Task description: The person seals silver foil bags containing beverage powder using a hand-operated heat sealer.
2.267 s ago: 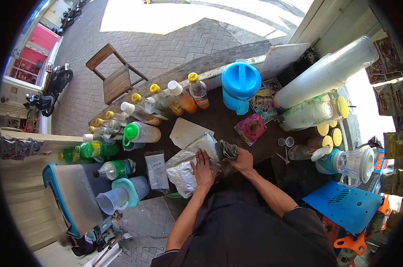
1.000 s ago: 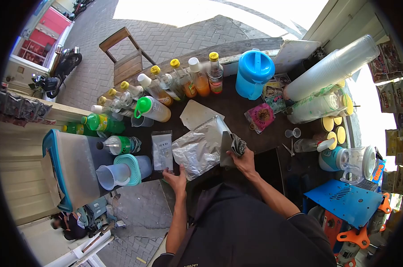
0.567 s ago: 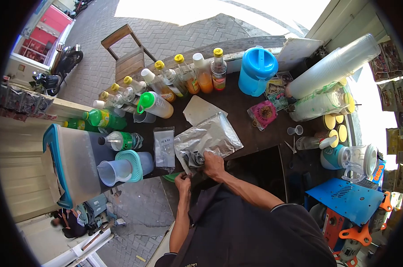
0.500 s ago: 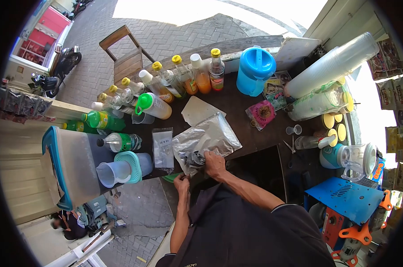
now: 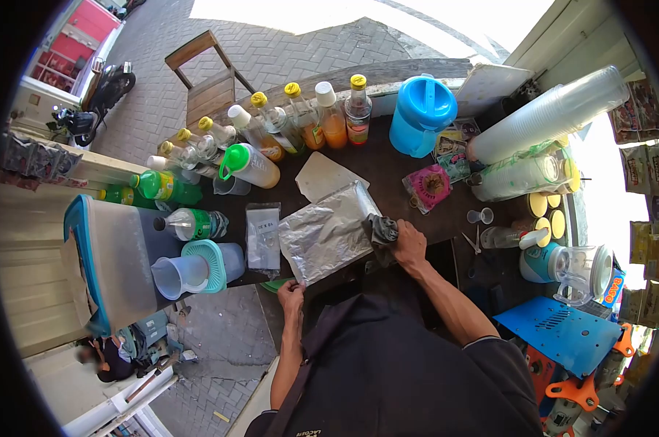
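Note:
A shiny, creased silver foil sheet (image 5: 326,237) lies flat near the front edge of the dark table. My right hand (image 5: 409,245) is closed on a dark grey crumpled cloth (image 5: 382,230), which rests at the sheet's right edge. At the sheet's lower left corner, my left hand (image 5: 291,295) pinches the edge, fingers closed. Behind the sheet lies a pale flat board (image 5: 326,177), partly covered by it. A clear plastic packet (image 5: 263,237) sits just left of the sheet. Part of a green object (image 5: 275,285) shows beside my left hand.
Several syrup bottles (image 5: 300,120) line the back edge. A blue pitcher (image 5: 420,116), stacked plastic cups (image 5: 555,109) and scissors (image 5: 473,242) are to the right. At left stand a large bin (image 5: 118,255) and a measuring jug (image 5: 175,277). A person (image 5: 114,360) is at lower left.
My right hand has moved right with the cloth, from the sheet's lower middle to its right edge. The sheet looks flatter. My left hand remains at the lower left corner.

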The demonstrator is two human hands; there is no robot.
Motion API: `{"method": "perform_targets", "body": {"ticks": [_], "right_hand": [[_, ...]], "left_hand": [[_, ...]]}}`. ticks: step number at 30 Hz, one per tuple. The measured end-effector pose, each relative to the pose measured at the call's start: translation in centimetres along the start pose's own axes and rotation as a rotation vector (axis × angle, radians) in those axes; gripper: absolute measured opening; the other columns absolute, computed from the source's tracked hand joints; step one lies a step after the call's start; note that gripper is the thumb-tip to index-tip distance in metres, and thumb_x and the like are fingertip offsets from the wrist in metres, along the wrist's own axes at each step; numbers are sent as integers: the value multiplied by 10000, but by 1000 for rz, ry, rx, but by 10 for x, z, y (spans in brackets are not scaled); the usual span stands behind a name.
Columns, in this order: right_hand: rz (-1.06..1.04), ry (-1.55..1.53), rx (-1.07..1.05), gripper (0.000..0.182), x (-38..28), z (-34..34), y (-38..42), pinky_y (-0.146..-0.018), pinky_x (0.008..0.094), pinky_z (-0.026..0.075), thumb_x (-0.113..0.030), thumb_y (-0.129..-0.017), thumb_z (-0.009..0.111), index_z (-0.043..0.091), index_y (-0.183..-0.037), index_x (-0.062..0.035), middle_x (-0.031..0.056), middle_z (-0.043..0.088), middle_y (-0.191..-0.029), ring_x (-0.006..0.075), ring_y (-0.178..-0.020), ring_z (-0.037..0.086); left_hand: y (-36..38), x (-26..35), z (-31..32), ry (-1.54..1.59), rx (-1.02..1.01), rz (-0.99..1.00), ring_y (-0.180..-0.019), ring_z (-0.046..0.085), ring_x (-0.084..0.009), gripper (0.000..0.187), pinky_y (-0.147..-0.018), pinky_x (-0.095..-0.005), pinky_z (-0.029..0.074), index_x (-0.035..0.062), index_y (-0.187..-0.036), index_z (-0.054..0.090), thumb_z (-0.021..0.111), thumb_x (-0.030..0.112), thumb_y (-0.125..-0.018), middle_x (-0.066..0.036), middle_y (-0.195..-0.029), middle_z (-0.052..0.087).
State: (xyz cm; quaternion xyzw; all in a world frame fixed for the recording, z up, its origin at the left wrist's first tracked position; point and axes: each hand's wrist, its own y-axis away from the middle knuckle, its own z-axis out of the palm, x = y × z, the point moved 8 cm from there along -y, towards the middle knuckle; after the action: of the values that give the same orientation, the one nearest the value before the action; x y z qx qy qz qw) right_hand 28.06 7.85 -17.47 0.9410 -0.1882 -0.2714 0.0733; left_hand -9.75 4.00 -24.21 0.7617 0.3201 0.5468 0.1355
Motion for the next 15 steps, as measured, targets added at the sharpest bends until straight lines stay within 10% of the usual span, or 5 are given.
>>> {"method": "perform_targets", "body": {"ticks": [7, 9, 15], "right_hand": [[43, 45, 138, 512, 43, -64, -35, -717, 464, 471, -347, -573, 828, 573, -893, -38, 158, 649, -878, 373, -868, 617], [74, -13, 98, 500, 28, -71, -39, -755, 451, 479, -333, -578, 826, 609, -923, -43, 164, 666, -910, 368, -904, 620], [78, -293, 91, 545, -26, -37, -10, -770, 425, 501, -345, -590, 822, 630, -1030, -88, 151, 681, -926, 356, -891, 638]], "left_hand": [[-8, 7, 1, -17, -87, -25, -677, 579, -136, 300, -625, -266, 460, -54, -975, 619, 710, 99, -733, -78, -792, 634], [-8, 59, -7, -261, 144, 336, -780, 603, -203, 430, -715, -328, 487, -63, -1084, 569, 711, 187, -763, -130, -897, 637], [-62, 100, 13, -292, 228, 401, -848, 623, -284, 541, -793, -383, 489, -48, -1142, 534, 720, 313, -784, -187, -923, 634]]}}
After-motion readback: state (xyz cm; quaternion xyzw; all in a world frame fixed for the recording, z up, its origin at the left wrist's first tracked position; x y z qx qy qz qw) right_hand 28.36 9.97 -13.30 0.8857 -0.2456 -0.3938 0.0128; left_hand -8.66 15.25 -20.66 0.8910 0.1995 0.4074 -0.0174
